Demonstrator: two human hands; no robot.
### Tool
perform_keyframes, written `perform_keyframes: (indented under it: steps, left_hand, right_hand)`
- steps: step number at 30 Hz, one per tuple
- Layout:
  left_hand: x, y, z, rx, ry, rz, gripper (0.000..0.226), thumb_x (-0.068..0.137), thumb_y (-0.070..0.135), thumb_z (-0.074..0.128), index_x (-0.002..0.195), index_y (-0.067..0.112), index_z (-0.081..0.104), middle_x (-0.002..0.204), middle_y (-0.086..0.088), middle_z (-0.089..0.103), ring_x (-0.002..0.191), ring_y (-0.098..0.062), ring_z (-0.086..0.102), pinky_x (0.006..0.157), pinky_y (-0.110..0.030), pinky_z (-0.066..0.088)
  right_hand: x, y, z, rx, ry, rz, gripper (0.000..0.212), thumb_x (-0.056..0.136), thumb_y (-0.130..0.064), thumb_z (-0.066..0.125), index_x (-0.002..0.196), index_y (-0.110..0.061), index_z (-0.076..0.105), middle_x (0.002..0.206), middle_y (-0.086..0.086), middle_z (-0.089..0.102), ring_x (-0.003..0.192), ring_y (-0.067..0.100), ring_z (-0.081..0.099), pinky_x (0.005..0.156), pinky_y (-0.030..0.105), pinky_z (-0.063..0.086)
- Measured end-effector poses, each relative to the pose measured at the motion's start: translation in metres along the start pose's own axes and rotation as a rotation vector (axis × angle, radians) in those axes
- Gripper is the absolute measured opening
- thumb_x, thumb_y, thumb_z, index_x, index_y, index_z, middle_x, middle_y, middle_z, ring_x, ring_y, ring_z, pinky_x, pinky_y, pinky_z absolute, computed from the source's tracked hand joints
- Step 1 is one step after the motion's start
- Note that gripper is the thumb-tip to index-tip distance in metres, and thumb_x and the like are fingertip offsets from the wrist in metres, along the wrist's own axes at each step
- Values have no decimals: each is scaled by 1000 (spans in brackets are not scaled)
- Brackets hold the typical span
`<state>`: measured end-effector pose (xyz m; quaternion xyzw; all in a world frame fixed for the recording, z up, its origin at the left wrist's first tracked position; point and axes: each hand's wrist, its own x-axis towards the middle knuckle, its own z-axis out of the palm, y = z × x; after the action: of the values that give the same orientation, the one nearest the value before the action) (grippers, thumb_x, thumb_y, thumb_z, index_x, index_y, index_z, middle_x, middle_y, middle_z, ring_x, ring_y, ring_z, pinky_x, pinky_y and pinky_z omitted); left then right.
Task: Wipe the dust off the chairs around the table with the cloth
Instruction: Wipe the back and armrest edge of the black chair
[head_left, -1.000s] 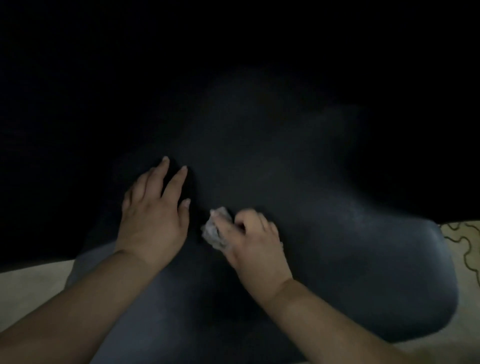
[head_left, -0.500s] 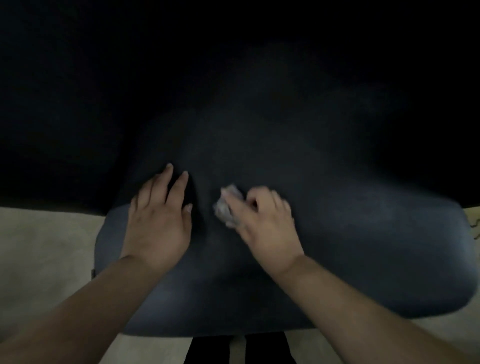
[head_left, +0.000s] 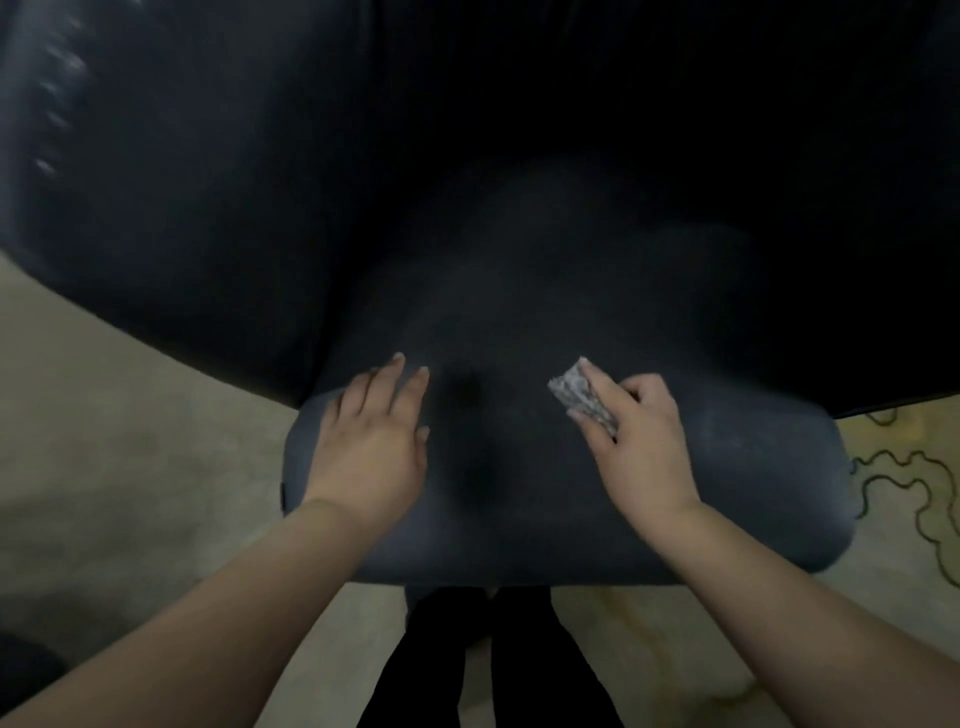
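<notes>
Head view: the dark chair (head_left: 649, 483) seat is seen at centre. The left hand (head_left: 371, 441) is laid flat on it at 9 o'clock, fingers straight. At 3 o'clock, a small grey cloth (head_left: 582, 397) is pinched against the seat by the right hand (head_left: 636, 441).

seat (head_left: 727, 493) right part: bare, passable | far side: dark table (head_left: 208, 208) overhangs, blocks

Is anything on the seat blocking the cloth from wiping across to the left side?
Only the left hand, resting flat on the chair seat. The right hand holds the cloth right of it; bare seat between.
</notes>
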<state>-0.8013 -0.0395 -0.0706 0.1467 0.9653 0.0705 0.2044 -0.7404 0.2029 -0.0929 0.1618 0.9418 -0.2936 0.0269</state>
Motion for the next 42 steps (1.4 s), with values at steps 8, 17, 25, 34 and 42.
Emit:
perform_keyframes:
  steps: [8, 17, 25, 34, 42]
  left_hand:
    - [-63, 14, -117, 24, 83, 11, 54, 92, 28, 55, 143, 16, 43, 148, -7, 41, 134, -28, 37, 110, -42, 31]
    - [-78, -38, -209, -19, 263, -1, 55, 91, 25, 58, 142, 12, 45, 148, -10, 41, 132, -32, 39, 108, -44, 34]
    - [-28, -159, -269, -83, 234, 75, 57, 95, 28, 53, 146, 15, 35, 150, -11, 35, 133, -30, 33, 110, -39, 27]
    - [23, -221, -301, -181, 63, 305, 60, 97, 34, 47, 151, 25, 23, 154, -1, 26, 139, -21, 24, 113, -34, 24]
    - [53, -214, -286, -288, -108, 368, 66, 97, 28, 50, 153, 27, 15, 157, 4, 22, 144, -15, 20, 116, -31, 21]
  right_hand:
    - [-8, -81, -85, 236, -38, 199, 47, 95, -36, 54, 141, -37, 43, 98, -10, 37, 84, 3, 49, 68, 0, 35]
    - [-2, -174, -111, 350, -22, 205, 46, 94, -42, 53, 139, -40, 43, 100, -13, 40, 84, 1, 52, 65, 5, 38]
    - [30, -281, -65, 453, 75, 317, 45, 94, -41, 53, 138, -38, 45, 103, -13, 42, 84, 1, 53, 70, 12, 43]
    - [25, -372, -23, 555, 289, 457, 47, 94, -36, 56, 139, -39, 44, 108, -11, 43, 90, -10, 49, 67, -1, 37]
    - [21, -390, 5, 577, 300, 459, 56, 91, -29, 62, 142, -39, 41, 105, -13, 41, 92, -8, 50, 75, 1, 37]
